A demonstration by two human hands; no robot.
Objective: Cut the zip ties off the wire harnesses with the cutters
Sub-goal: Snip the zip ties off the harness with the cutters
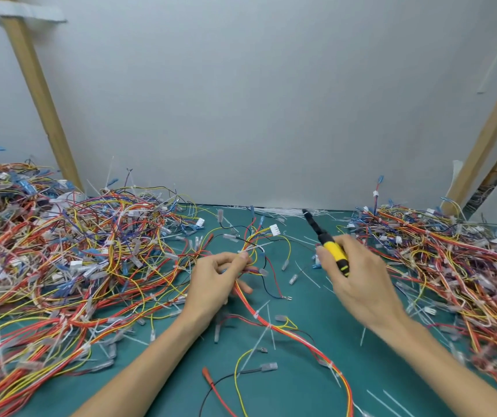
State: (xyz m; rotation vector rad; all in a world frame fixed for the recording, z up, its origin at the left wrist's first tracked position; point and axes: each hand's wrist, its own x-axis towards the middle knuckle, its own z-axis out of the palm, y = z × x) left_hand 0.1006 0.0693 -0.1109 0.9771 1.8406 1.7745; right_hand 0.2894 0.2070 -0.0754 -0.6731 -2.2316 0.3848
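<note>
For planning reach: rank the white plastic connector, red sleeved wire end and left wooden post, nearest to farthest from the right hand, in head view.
1. White plastic connector, just left of the right hand.
2. Red sleeved wire end, front left.
3. Left wooden post, far back left.

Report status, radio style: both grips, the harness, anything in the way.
Left grip pinching wire harness. Right grip holding cutters, tip raised, clear of wires. Zip ties on harness uncut. Loose wire piles crowd both sides.
</note>
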